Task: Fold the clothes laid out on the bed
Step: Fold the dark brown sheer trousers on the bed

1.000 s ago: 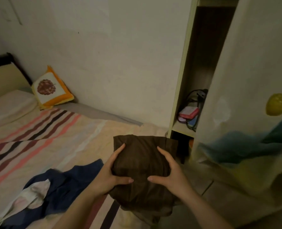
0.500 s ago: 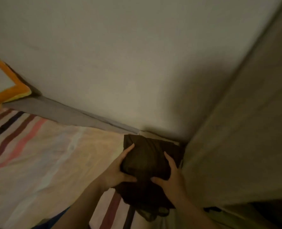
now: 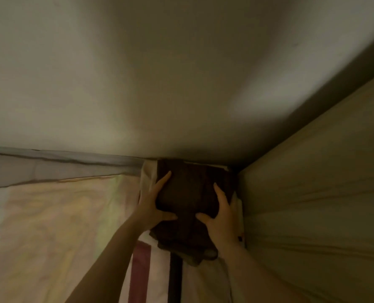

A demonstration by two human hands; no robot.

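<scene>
Brown folded garment point(image 3: 188, 193) carried into bed point(image 3: 50, 226) far corner against wall point(image 3: 159, 84), clamped between left hand point(image 3: 153, 202) and right hand point(image 3: 221, 215); fold judged done.

We reach both arms forward, our left hand point(image 3: 154, 204) and right hand point(image 3: 220, 217) gripping opposite sides, thumbs turned inward, fingers extended.

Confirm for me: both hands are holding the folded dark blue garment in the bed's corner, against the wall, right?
Not quite: the garment is dark brown, not dark blue, as the head view shows. The rest holds: the left hand and right hand hold it folded in the bed's corner against the wall.
</scene>
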